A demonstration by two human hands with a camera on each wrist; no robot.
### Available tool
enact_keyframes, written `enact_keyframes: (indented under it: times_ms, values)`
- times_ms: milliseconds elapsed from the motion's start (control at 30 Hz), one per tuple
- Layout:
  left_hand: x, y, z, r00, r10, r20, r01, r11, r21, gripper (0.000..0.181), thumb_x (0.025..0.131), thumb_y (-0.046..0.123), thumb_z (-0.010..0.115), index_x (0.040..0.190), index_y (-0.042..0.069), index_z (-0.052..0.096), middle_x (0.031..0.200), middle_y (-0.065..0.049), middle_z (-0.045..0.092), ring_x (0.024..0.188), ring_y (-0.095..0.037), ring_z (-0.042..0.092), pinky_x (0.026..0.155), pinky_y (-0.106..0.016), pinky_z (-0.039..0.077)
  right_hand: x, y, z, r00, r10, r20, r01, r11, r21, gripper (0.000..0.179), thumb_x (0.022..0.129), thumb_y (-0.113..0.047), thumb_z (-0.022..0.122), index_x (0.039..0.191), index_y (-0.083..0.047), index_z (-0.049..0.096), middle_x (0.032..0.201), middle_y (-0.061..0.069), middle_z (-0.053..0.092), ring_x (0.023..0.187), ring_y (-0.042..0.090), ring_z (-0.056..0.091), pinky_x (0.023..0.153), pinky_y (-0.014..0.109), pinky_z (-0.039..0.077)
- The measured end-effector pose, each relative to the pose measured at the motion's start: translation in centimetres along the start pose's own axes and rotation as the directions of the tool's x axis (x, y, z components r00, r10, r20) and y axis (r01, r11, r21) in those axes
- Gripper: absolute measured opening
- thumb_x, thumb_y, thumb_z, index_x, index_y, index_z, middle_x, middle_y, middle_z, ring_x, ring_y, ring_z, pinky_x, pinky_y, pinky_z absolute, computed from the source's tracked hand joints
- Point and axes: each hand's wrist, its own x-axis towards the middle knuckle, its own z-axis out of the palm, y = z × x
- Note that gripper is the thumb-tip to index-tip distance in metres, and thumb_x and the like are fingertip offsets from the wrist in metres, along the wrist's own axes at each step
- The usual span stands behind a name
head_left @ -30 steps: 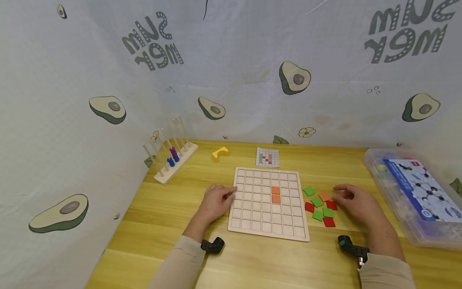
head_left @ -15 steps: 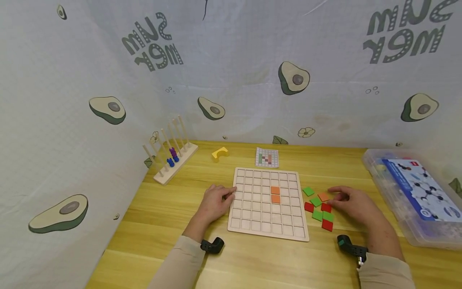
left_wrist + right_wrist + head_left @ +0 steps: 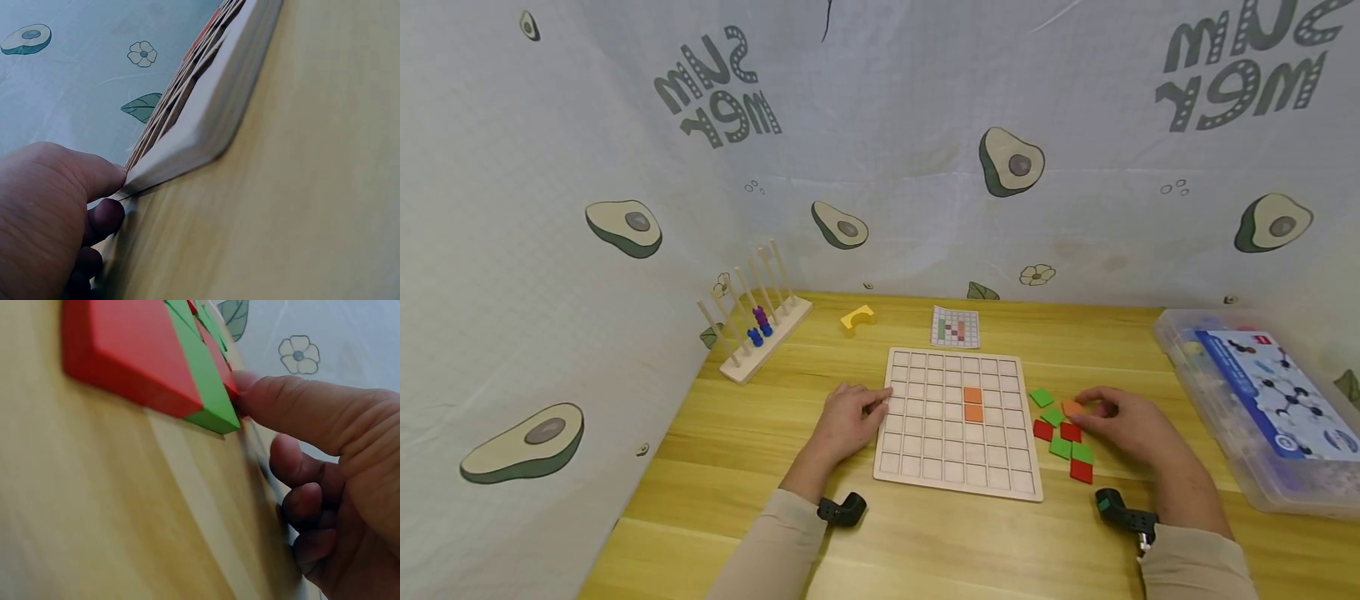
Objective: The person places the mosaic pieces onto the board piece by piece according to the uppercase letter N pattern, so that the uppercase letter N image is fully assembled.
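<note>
The right hand (image 3: pixel 1126 425) has a loose grip, its thumb (image 3: pixel 294 403) touching a red tile (image 3: pixel 1071 432). The left hand (image 3: pixel 846 421), also relaxed, touches the left edge of the gridded board (image 3: pixel 933 451), and green tiles (image 3: pixel 1060 447) lie on the tabletop (image 3: pixel 947 542) at the board's right

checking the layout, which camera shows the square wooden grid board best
The head view: the wooden grid board shows every cell from above. Left wrist catches only part, nearly edge-on; right wrist shows none clearly.
</note>
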Motion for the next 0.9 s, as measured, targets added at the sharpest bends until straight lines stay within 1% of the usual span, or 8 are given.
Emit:
enact_keyframes:
  times_ms: [100,267,400,533,700,800,900]
  values:
    - [0.1,0.1,0.0,1.0,0.001,-0.003,-0.001,1.0,-0.001,0.03,0.101,0.025,0.064,0.129,0.02,0.073,0.09,0.004,0.071,0.078,-0.011,0.043,0.078,-0.028,0.035,0.0,-0.1,0.0,1.0,0.017,-0.012,-0.017,1.0,0.009,0.057,0.095,-0.045,0.07,0.127,0.001,0.062,0.093,0.01,0.056,0.086,0.026,0.051,0.069,0.032,0.037]
    - [0.1,0.0,0.0,1.0,0.011,-0.006,-0.011,1.0,0.0,0.03,0.101,0.025,0.064,0.129,0.02,0.074,0.087,0.004,0.07,0.077,-0.011,0.043,0.078,-0.028,0.035,-0.1,0.3,-0.1,1.0,-0.015,-0.007,0.015,1.0,0.025,0.053,0.096,-0.038,0.07,0.129,0.003,0.062,0.092,0.009,0.057,0.085,0.024,0.051,0.07,0.032,0.038]
    - [0.1,0.0,0.0,1.0,0.011,-0.005,-0.011,1.0,0.008,0.03,0.101,0.026,0.064,0.129,0.021,0.073,0.086,0.005,0.069,0.077,-0.011,0.042,0.077,-0.028,0.035,-0.1,0.5,-0.1,1.0,-0.025,-0.008,0.025,0.999,0.03,0.05,0.097,-0.036,0.069,0.128,0.002,0.063,0.093,0.008,0.058,0.086,0.024,0.051,0.072,0.033,0.038]
    - [0.1,0.0,0.0,1.0,0.014,-0.009,-0.014,1.0,0.009,0.03,0.1,0.025,0.064,0.128,0.02,0.074,0.085,0.005,0.068,0.076,-0.011,0.042,0.078,-0.029,0.034,-0.1,0.5,-0.2,1.0,-0.002,-0.003,0.002,0.999,0.04,0.05,0.098,-0.037,0.068,0.129,0.002,0.063,0.095,0.009,0.058,0.089,0.026,0.051,0.073,0.033,0.038]
    - [0.1,0.1,0.0,1.0,0.016,-0.004,-0.016,1.0,0.005,0.03,0.1,0.025,0.064,0.128,0.02,0.074,0.086,0.005,0.069,0.077,-0.011,0.042,0.079,-0.03,0.035,-0.3,0.3,-0.4,1.0,0.001,-0.005,-0.001,1.0,0.031,0.054,0.098,-0.04,0.067,0.13,0.002,0.062,0.098,0.012,0.061,0.09,0.026,0.053,0.074,0.032,0.039]
    - [0.1,0.1,0.0,1.0,0.016,-0.005,-0.016,1.0,0.008,0.03,0.1,0.025,0.064,0.128,0.021,0.074,0.086,0.005,0.069,0.077,-0.011,0.043,0.079,-0.029,0.035,-0.5,-0.1,-0.5,1.0,0.002,-0.005,-0.002,1.0,0.02,0.058,0.097,-0.047,0.067,0.13,0.0,0.062,0.1,0.012,0.062,0.09,0.026,0.053,0.073,0.032,0.039]
    - [0.0,0.0,0.0,1.0,0.013,-0.011,-0.012,1.0,0.011,0.03,0.1,0.025,0.064,0.128,0.021,0.074,0.085,0.005,0.068,0.077,-0.011,0.042,0.078,-0.029,0.035,-0.6,-1.0,-0.5,1.0,-0.016,0.002,0.016,1.0,0.023,0.061,0.095,-0.051,0.068,0.129,-0.002,0.062,0.099,0.01,0.061,0.089,0.025,0.053,0.072,0.032,0.039]
